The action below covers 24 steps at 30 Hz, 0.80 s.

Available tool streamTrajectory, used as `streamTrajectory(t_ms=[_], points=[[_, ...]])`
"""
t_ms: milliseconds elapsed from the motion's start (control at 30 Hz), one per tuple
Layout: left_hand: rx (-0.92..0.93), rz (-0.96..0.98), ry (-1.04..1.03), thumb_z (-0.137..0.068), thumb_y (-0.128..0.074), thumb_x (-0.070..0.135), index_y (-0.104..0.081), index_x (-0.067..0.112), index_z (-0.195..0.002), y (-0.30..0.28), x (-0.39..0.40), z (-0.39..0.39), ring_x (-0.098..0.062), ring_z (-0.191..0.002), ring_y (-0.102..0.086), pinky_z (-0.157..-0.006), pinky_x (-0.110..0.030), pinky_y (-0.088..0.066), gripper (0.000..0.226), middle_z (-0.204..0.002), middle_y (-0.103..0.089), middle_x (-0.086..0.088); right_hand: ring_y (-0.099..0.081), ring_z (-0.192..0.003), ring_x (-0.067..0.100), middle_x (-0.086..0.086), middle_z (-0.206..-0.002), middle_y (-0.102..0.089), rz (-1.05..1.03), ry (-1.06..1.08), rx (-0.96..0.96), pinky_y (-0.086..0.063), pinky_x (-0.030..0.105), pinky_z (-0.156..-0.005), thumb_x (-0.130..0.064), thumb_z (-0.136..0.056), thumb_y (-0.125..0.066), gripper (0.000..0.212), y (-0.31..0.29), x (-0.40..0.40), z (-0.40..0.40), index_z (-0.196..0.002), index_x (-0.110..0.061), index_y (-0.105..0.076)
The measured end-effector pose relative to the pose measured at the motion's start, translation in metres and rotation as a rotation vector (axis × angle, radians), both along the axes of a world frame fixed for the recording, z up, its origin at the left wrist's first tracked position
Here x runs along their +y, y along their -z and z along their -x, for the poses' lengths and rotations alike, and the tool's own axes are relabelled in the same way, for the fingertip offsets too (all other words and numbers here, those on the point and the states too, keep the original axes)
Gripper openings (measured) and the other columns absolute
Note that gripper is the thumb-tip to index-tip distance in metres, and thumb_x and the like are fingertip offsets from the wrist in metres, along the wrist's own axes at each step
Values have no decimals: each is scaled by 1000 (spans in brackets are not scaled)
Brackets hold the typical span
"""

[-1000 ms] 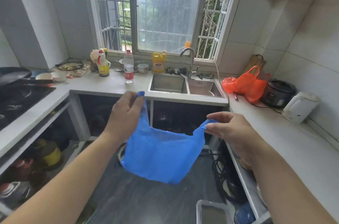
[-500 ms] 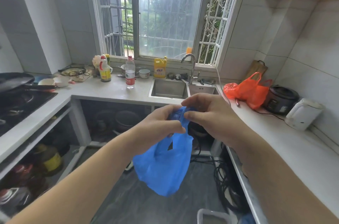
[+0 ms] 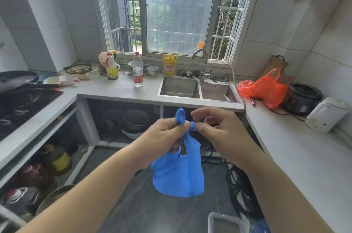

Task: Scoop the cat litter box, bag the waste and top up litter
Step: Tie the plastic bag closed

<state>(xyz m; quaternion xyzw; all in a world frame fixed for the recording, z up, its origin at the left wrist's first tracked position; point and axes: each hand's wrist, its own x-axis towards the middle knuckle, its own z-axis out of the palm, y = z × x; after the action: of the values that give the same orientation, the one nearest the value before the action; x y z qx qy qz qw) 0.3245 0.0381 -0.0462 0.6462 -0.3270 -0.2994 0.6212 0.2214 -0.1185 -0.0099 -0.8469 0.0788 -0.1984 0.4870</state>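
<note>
Tying the handles is the step in hand, judging by how the blue bag [image 3: 178, 173] hangs between both hands in front of the sink [image 3: 180, 87], above the dark floor. The left hand [image 3: 163, 137] has its fingers curled around one twisted handle, whose tip sticks up above the knuckles. The right hand [image 3: 215, 129] pinches the other handle's end between thumb and fingertip, its other fingers loosely spread. The two handles meet and touch just between the hands.

To do this well, I would keep the left grip firm and low on the neck so the bag's mouth stays gathered, then lead the right handle around the upright one and pull it through snugly. The plastic looks thin, so a steady pull rather than a jerk seems wise; a sharp tug could tear a handle. The bag sags only slightly, so I cannot tell how much is inside, and whether a knot is already begun is hidden by the fingers.

No litter box can be made out for certain; only a clear container's rim [image 3: 224, 217] shows at the bottom edge.
</note>
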Motion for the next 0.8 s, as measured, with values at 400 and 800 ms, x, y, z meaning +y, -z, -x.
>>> streamTrajectory(t_ms=[400, 800], points=[[105, 4, -45, -104, -54, 35, -73, 6, -107, 11, -1, 0, -28, -66, -54, -64, -37, -51, 35, -80, -62, -22, -61, -71, 2, -6, -83, -68, 85, 44, 77, -47, 17, -60, -20, -101, -56, 14, 23, 4, -4, -89, -26, -62], [230, 144, -118, -91, -70, 26, -67, -3, -109, 11, 14, -6, -32, -81, -64, -78, -39, -56, 34, -90, -68, -20, -68, -73, 16, 12, -81, -76, -363, -122, 74, -52, 32, -65, -7, -87, -75, 6, 31, 20, -3, -87, -12, -78]])
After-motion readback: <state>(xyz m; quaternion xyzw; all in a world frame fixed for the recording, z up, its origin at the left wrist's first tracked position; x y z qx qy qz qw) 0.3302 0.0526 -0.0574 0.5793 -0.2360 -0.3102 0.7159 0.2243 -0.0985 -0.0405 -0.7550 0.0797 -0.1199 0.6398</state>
